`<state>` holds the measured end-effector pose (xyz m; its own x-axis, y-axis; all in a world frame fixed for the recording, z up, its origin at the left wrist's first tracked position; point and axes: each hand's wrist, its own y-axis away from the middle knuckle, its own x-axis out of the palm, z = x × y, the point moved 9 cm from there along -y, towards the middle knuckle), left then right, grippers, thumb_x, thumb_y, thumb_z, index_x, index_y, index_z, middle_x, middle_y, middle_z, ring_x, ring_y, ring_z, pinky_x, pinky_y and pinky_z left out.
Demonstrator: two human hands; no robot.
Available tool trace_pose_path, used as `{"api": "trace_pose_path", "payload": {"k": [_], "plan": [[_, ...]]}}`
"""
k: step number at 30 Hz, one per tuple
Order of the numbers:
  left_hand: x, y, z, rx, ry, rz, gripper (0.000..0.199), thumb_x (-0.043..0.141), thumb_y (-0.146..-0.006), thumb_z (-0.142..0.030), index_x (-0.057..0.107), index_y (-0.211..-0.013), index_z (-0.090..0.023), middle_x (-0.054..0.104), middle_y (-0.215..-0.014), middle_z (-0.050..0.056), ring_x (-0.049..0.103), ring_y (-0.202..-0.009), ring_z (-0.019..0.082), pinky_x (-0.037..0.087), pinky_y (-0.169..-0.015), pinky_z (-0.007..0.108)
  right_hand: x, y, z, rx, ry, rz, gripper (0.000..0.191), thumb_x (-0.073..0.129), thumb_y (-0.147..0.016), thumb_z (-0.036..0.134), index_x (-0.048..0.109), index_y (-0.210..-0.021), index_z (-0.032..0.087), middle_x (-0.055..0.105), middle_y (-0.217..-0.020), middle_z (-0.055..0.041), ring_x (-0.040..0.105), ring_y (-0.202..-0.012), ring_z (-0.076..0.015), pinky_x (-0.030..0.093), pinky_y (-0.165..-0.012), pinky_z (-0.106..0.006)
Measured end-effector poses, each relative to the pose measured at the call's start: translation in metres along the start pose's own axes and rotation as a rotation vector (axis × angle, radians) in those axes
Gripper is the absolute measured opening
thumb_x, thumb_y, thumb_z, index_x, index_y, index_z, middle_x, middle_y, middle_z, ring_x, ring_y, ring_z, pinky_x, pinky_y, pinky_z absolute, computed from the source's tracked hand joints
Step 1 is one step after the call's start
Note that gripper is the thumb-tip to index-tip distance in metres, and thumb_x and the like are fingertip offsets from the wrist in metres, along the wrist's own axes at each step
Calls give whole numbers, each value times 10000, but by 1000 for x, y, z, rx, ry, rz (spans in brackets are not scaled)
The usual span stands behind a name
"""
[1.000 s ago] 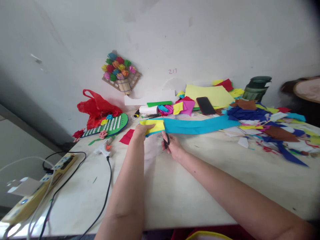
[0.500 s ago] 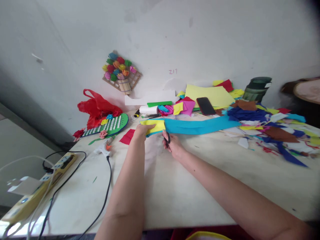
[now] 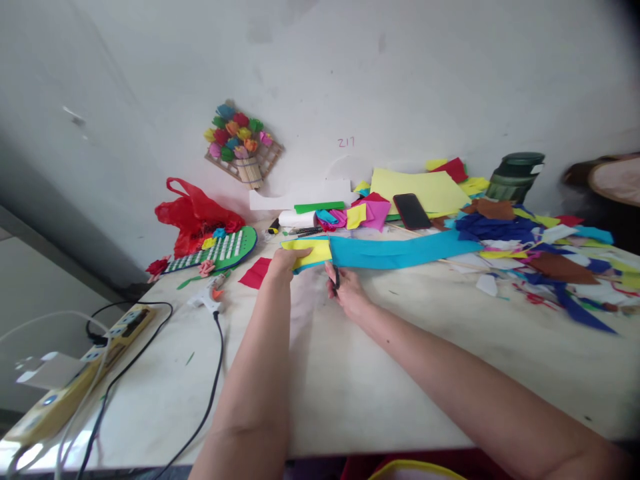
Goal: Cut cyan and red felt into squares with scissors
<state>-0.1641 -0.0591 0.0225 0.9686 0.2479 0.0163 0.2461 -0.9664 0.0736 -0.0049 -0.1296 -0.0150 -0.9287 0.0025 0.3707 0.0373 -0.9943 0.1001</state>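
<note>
A long strip of blue paper (image 3: 395,253) lies across the table, with a smaller yellow paper (image 3: 316,251) on top of its left end. My left hand (image 3: 286,259) grips both sheets at their left side, thumb over the yellow one. In my right hand (image 3: 350,290) is a pair of scissors (image 3: 337,277), fingers closed round the black handles. The blades reach up the blue strip along the yellow paper's right edge. A red piece of paper (image 3: 255,273) lies left of my left hand.
A white glue gun (image 3: 204,297) and its cord lie to the left, near a yellow power strip (image 3: 75,380). Paper scraps (image 3: 560,263) heap at the right, before a dark green bottle (image 3: 515,177). A phone (image 3: 411,212) rests on pale yellow sheets (image 3: 425,190) behind the strip.
Very little differs. My right hand and the scissors shift slightly at the yellow paper's right edge; my left hand keeps its hold on the papers.
</note>
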Motion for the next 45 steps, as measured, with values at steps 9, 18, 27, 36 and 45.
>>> {"api": "trace_pose_path", "payload": {"k": [9, 18, 27, 36, 45], "plan": [[1, 4, 1, -56, 4, -24, 514, 864, -297, -220, 618, -740, -129, 629, -658, 46, 618, -701, 200, 478, -645, 294, 1, -3, 1, 4, -15, 59, 380, 625, -659, 524, 475, -617, 178, 496, -437, 49, 426, -331, -53, 152, -273, -169], [-1, 7, 1, -49, -28, -63, 535, 864, -346, -248, 635, -817, -136, 604, -581, 26, 619, -683, 213, 472, -626, 307, -1, -6, 2, 19, -21, 36, 431, 664, -617, 544, 453, -549, 175, 501, -424, 32, 416, -326, -51, 141, -272, -172], [2, 7, 3, -84, 7, -55, 455, 853, -287, -181, 611, -668, -127, 640, -704, 64, 611, -719, 205, 475, -650, 306, -1, -1, 6, 13, -77, 14, 426, 689, -583, 547, 468, -590, 182, 470, -415, 60, 391, -336, -48, 194, -297, -178], [-3, 8, 3, -95, -40, -105, 482, 860, -295, -178, 601, -698, -130, 635, -709, 53, 608, -713, 197, 469, -629, 299, -3, -1, 6, 0, -27, -22, 391, 647, -632, 538, 481, -608, 185, 448, -417, 69, 363, -332, -41, 238, -322, -179], [-1, 13, 0, -117, -47, -67, 457, 865, -310, -204, 593, -671, -135, 634, -669, 57, 607, -698, 196, 452, -619, 283, -6, -5, 1, -16, 20, -29, 378, 657, -627, 508, 475, -579, 181, 461, -415, 62, 373, -319, -41, 224, -299, -177]]}}
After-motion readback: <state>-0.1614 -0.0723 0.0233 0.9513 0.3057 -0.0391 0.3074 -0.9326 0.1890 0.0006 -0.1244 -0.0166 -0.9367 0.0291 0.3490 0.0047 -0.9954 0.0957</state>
